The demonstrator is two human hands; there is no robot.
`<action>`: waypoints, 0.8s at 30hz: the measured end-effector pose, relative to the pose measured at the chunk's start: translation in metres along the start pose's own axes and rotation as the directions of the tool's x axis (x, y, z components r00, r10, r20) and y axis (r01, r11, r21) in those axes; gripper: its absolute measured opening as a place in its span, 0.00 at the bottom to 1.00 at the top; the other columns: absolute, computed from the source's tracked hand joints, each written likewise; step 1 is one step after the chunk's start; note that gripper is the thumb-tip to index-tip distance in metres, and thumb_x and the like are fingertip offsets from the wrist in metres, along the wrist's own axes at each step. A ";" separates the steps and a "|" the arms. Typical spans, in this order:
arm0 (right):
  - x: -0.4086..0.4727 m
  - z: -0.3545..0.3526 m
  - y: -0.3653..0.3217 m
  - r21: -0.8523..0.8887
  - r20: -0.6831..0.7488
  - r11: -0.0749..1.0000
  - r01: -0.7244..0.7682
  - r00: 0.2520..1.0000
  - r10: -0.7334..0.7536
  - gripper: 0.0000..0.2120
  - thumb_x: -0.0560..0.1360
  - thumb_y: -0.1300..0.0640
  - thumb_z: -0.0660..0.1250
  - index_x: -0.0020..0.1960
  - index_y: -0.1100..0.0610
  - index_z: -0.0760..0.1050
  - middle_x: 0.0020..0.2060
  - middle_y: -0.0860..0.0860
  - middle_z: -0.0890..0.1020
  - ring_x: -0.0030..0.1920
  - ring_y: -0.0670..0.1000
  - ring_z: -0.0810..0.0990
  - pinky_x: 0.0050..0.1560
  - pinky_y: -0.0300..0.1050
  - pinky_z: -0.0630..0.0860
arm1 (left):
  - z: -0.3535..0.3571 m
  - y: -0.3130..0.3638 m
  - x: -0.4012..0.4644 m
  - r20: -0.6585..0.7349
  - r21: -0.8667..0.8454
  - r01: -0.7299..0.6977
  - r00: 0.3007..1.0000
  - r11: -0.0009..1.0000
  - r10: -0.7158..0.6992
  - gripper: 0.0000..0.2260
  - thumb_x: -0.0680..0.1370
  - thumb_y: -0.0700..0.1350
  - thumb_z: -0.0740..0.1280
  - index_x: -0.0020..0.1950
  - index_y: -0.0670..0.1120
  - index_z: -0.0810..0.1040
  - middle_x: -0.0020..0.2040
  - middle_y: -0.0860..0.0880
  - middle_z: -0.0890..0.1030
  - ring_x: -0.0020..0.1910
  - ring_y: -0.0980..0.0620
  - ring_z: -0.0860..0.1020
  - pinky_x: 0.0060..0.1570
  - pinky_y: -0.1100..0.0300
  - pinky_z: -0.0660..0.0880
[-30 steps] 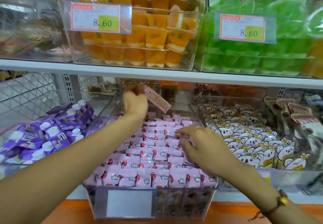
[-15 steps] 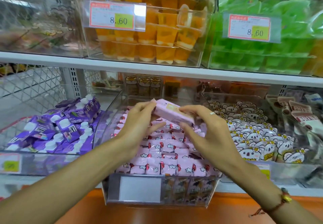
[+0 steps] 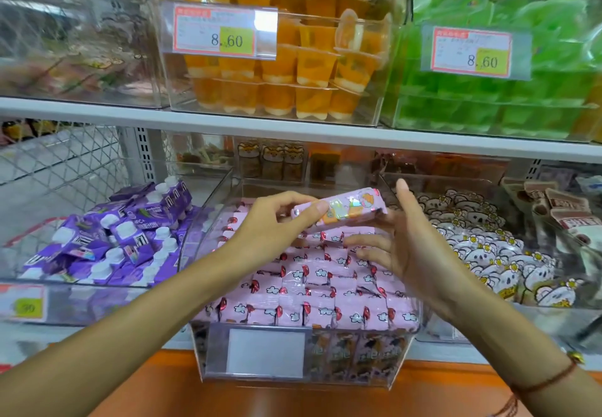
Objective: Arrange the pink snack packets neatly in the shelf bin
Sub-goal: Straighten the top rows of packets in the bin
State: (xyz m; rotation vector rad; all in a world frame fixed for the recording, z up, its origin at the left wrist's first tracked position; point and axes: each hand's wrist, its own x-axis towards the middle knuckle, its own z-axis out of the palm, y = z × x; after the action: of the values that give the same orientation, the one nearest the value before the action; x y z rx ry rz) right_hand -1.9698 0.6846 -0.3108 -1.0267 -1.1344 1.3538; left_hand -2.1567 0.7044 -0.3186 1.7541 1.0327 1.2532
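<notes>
A clear plastic bin [image 3: 293, 364] on the lower shelf holds several pink snack packets [image 3: 312, 286] lying in rows. Above them my left hand [image 3: 270, 224] pinches the left end of one long pink packet [image 3: 348, 209], held level with its printed face toward me. My right hand [image 3: 400, 244] is just right of that packet, palm facing it, fingers straight and spread; its fingers reach under the packet's right end. I cannot tell whether they touch it.
Purple pouches [image 3: 107, 237] fill the bin on the left, white bear-print packets [image 3: 482, 247] the bin on the right. The upper shelf [image 3: 293, 134] carries orange jelly cups [image 3: 293, 68] and green packs [image 3: 508, 90]. An orange ledge [image 3: 293, 397] runs along the front.
My left hand brought the packet forward from the back of the bin. My right hand lifted off the rows, closed on the packet's right end, then opened beside it.
</notes>
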 end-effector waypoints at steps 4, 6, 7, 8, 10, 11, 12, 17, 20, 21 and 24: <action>-0.003 0.003 0.002 -0.150 0.032 0.976 0.159 0.987 -0.156 0.19 0.69 0.41 0.67 0.49 0.55 0.82 0.43 0.53 0.85 0.43 0.50 0.84 0.43 0.37 0.79 | 0.004 0.002 -0.006 0.025 0.037 -0.030 0.999 0.999 0.029 0.05 0.76 0.50 0.67 0.50 0.56 0.81 0.43 0.61 0.82 0.39 0.65 0.78 0.37 0.72 0.74; -0.001 0.003 0.001 -0.159 -0.012 0.965 0.209 0.977 -0.214 0.14 0.72 0.47 0.67 0.49 0.56 0.81 0.44 0.53 0.86 0.44 0.48 0.84 0.43 0.34 0.78 | -0.007 0.003 -0.012 -0.024 0.235 -0.124 0.991 0.964 0.134 0.11 0.75 0.54 0.66 0.57 0.57 0.79 0.52 0.62 0.79 0.48 0.66 0.76 0.44 0.74 0.71; 0.004 0.002 -0.001 -0.148 -0.069 0.968 0.203 0.974 -0.215 0.12 0.74 0.50 0.66 0.50 0.57 0.81 0.44 0.54 0.86 0.44 0.48 0.84 0.43 0.33 0.79 | -0.017 0.001 -0.016 -0.088 0.340 -0.168 0.974 0.925 0.209 0.13 0.75 0.55 0.65 0.59 0.57 0.77 0.55 0.63 0.77 0.53 0.66 0.74 0.49 0.73 0.70; 0.011 0.000 -0.004 -0.143 -0.135 0.972 0.188 0.969 -0.207 0.10 0.76 0.53 0.66 0.51 0.58 0.79 0.45 0.54 0.85 0.44 0.48 0.84 0.44 0.34 0.79 | -0.027 -0.001 -0.022 -0.155 0.425 -0.193 0.947 0.884 0.281 0.14 0.75 0.54 0.65 0.61 0.57 0.76 0.57 0.63 0.75 0.57 0.65 0.73 0.54 0.70 0.68; 0.031 -0.004 -0.008 -0.233 -0.248 0.962 0.140 0.948 -0.198 0.09 0.78 0.55 0.64 0.55 0.59 0.75 0.49 0.56 0.83 0.49 0.52 0.83 0.52 0.45 0.80 | -0.047 -0.012 -0.036 -0.260 0.505 -0.164 0.907 0.848 0.330 0.15 0.76 0.49 0.66 0.63 0.54 0.74 0.59 0.60 0.74 0.60 0.59 0.71 0.60 0.60 0.69; 0.044 -0.004 -0.009 -0.319 -0.287 0.942 0.107 0.936 -0.203 0.11 0.78 0.55 0.64 0.57 0.60 0.73 0.51 0.57 0.82 0.51 0.55 0.81 0.55 0.50 0.79 | -0.054 -0.020 -0.043 -0.297 0.501 -0.112 0.909 0.858 0.292 0.16 0.76 0.46 0.66 0.64 0.53 0.73 0.60 0.57 0.74 0.61 0.56 0.71 0.61 0.55 0.70; 0.056 -0.002 -0.009 -0.400 -0.312 0.913 0.080 0.925 -0.218 0.12 0.78 0.55 0.64 0.58 0.61 0.71 0.51 0.56 0.80 0.51 0.55 0.80 0.54 0.51 0.78 | -0.058 -0.027 -0.047 -0.319 0.477 -0.048 0.921 0.878 0.223 0.18 0.77 0.45 0.66 0.66 0.52 0.72 0.61 0.55 0.73 0.62 0.54 0.71 0.62 0.52 0.69; 0.112 0.019 -0.002 -0.722 -0.182 0.686 0.091 0.932 -0.315 0.09 0.79 0.59 0.62 0.57 0.62 0.73 0.46 0.57 0.80 0.32 0.50 0.74 0.24 0.37 0.72 | -0.059 -0.052 -0.051 -0.338 0.253 0.175 0.938 0.952 -0.083 0.19 0.79 0.45 0.62 0.71 0.50 0.67 0.66 0.55 0.73 0.62 0.58 0.72 0.62 0.57 0.67; 0.136 0.020 0.003 -0.913 -0.001 0.387 0.126 0.950 -0.312 0.11 0.78 0.60 0.61 0.58 0.64 0.70 0.52 0.62 0.77 0.47 0.61 0.78 0.44 0.52 0.78 | -0.060 -0.055 -0.052 -0.368 0.181 0.192 0.923 0.964 -0.114 0.17 0.80 0.46 0.61 0.69 0.52 0.70 0.60 0.57 0.76 0.55 0.61 0.75 0.57 0.59 0.68; 0.142 0.020 0.004 -0.954 0.056 0.264 0.139 0.952 -0.302 0.10 0.78 0.60 0.61 0.58 0.63 0.70 0.52 0.61 0.77 0.50 0.61 0.77 0.45 0.49 0.76 | -0.060 -0.055 -0.053 -0.374 0.183 0.199 0.920 0.963 -0.119 0.16 0.80 0.46 0.61 0.68 0.53 0.70 0.60 0.57 0.76 0.56 0.59 0.74 0.57 0.58 0.68; 0.154 0.023 0.001 -0.970 0.121 0.169 0.174 0.951 -0.284 0.13 0.76 0.59 0.66 0.60 0.57 0.73 0.55 0.54 0.77 0.54 0.54 0.75 0.52 0.41 0.74 | -0.062 -0.055 -0.053 -0.378 0.219 0.214 0.918 0.952 -0.120 0.16 0.80 0.46 0.62 0.68 0.53 0.71 0.59 0.58 0.75 0.59 0.55 0.73 0.58 0.57 0.68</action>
State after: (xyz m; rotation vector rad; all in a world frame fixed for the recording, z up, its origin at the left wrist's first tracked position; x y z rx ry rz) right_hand -2.0059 0.8364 -0.3058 -1.6690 -2.0766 0.1024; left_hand -2.2372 0.6854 -0.3720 1.6069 1.5875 1.4122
